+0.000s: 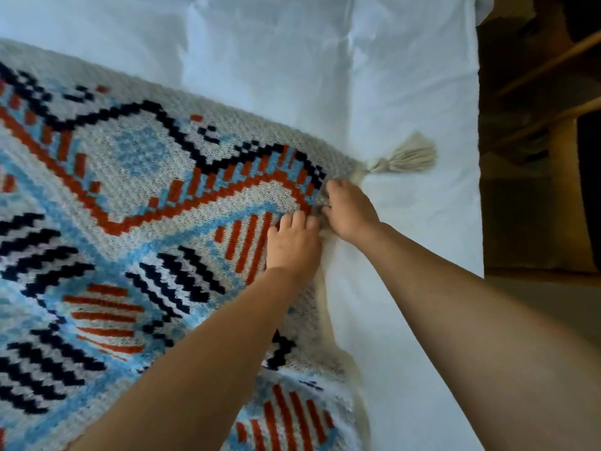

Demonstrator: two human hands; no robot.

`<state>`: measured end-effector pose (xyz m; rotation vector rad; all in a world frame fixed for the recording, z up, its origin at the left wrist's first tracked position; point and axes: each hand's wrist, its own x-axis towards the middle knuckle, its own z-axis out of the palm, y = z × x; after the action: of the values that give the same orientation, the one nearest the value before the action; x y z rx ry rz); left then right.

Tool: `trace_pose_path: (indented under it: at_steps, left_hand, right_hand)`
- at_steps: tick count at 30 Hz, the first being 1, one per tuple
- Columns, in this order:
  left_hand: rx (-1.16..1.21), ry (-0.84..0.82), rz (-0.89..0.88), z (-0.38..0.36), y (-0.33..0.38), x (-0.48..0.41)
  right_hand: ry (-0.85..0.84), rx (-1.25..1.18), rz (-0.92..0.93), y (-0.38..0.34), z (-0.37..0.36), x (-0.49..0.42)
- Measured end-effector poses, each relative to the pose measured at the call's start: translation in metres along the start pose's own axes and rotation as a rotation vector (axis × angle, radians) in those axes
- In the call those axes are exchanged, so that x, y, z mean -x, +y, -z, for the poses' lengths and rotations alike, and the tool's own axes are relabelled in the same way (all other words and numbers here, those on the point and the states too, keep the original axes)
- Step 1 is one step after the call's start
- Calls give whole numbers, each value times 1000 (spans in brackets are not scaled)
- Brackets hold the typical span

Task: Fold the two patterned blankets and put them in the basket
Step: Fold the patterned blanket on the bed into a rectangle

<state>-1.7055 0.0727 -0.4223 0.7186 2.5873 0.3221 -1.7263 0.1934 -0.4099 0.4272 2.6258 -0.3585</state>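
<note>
A knitted patterned blanket [136,203] in cream, light blue, rust red and navy lies spread over a white bed, filling the left of the view. Its right corner ends in a cream tassel [405,157]. My left hand [292,242] lies on the blanket near its right edge, fingers curled into the fabric. Just to the right of it, my right hand [349,211] grips the blanket's edge close under the tassel corner. The two hands almost touch. No basket and no second blanket are in view.
The white bed sheet [325,60] stretches behind and to the right of the blanket. The bed's right edge [479,190] drops to a dark floor with wooden furniture rails [546,73] beyond it.
</note>
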Motion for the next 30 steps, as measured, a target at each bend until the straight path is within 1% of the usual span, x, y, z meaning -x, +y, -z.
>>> trace_pose_path:
  at_steps: [2,3,7,9,11,12,13,15,16,18,21,22,23,24,26,27,28,29,30]
  left_hand:
    - [117,57,48,12,9,-18]
    - [168,97,54,19,17,-29]
    - [398,272,64,54,54,-83]
    - [454,287,32,66,63,-111]
    - [374,189,-16,61,57,-127]
    - [301,108,-31,52,48,-128]
    - [213,21,-59,41,39,-125]
    - [48,-133,-140,14,22,-113]
    - [25,-194,-163,5,17,-111]
    - [82,-280,-157,0,12,-120]
    - [185,-356,-189,20,13,-134]
    - [208,-371,-215,32,10,-136]
    - [258,-339,-231,43,3,-136]
    - [326,-240,-220,57,-6,-136]
    - [468,117,-121,88,-32,-138]
    - [479,295,-53,103,-46,-141]
    - [442,423,22,117,-61,-146]
    - [373,481,97,127,-76,-151]
    - [294,470,165,135,-92,-155]
  right_hand:
    - [-35,67,60,6,24,-16]
    - [-13,104,71,9,40,-27]
    - [269,248,66,20,115,-80]
    - [389,253,51,23,140,-101]
    - [461,224,38,24,138,-113]
    - [453,199,26,24,125,-115]
    - [407,166,12,25,106,-115]
    - [256,74,-17,27,65,-109]
    - [211,23,-26,29,48,-107]
    - [207,-84,-42,33,35,-112]
    - [219,-204,-82,33,50,-127]
    - [255,-231,-93,31,59,-131]
    - [314,-248,-93,29,68,-134]
    - [386,-260,-85,26,75,-137]
    - [496,-327,-69,17,87,-144]
    - [491,-370,-63,12,91,-147]
    - [435,-384,-49,7,94,-151]
    - [344,-354,-33,4,95,-152]
    - [244,-301,-10,1,94,-153]
